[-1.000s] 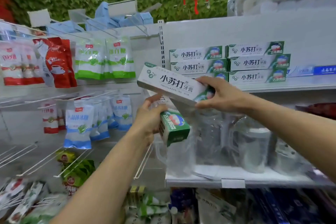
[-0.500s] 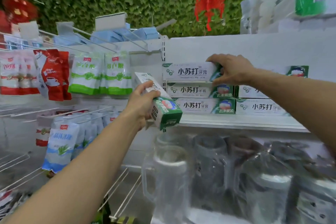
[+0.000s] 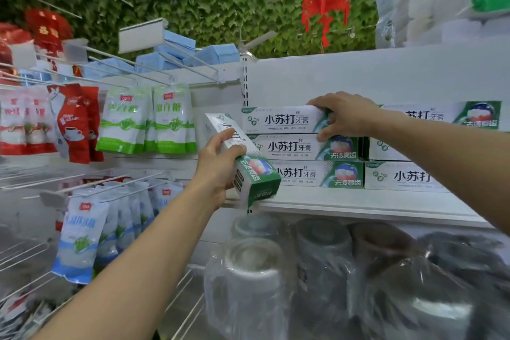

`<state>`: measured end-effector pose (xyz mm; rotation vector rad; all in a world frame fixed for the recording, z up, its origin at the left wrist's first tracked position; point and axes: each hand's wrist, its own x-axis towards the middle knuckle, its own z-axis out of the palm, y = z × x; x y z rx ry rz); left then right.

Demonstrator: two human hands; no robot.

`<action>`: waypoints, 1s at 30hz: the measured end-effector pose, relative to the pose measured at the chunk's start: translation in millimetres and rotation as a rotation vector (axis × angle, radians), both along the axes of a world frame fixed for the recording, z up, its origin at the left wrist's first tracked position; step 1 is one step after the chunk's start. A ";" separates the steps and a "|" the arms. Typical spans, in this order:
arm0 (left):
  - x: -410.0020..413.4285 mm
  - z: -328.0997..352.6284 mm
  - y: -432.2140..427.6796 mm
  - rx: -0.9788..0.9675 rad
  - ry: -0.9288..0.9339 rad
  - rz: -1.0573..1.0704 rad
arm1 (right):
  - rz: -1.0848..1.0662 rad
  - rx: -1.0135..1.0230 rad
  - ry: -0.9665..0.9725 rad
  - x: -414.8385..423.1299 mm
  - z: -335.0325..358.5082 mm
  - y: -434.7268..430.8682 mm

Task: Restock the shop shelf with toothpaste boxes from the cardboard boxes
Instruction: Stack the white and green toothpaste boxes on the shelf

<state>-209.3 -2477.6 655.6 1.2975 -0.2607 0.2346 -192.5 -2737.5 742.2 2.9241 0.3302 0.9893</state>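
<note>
I note glossy card toothpaste boxes [image 3: 289, 147], a matt white shelf [image 3: 358, 205], crinkled clear plastic wrap [image 3: 386, 284] at five o'clock.

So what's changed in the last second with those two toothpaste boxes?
The right hand carried its toothpaste box from mid-air to the top row of the left stack on the shelf, where it lies level; the hand still grips its right end. The left hand still holds the second box, tilted, before the shelf. The rest of that stack looks unchanged.
</note>
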 end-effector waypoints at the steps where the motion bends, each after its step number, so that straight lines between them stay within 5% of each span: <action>1: 0.7 -0.5 -1.5 -0.002 -0.008 0.000 | 0.000 -0.016 0.002 0.6 -0.1 -0.6; 11: -0.9 0.1 -2.0 -0.004 -0.160 0.078 | -0.073 -0.175 -0.121 -15.0 -9.4 14.0; 14: -7.3 2.6 -10.4 0.016 -0.251 0.153 | 0.114 0.075 -0.168 -35.7 -22.3 33.9; 18: -22.0 6.4 -42.0 0.008 -0.412 0.159 | 0.477 0.616 0.200 -71.3 -29.7 62.6; 24: -42.5 14.1 -104.7 -0.112 -0.510 0.063 | 0.484 0.791 0.138 -87.0 -17.4 49.3; 27: -48.7 21.3 -123.9 0.006 -0.537 -0.089 | 0.406 0.796 0.015 -101.1 -9.3 13.5; 30: -39.3 30.9 -133.5 0.376 -0.649 -0.093 | 0.219 0.629 -0.166 -120.6 5.9 -33.2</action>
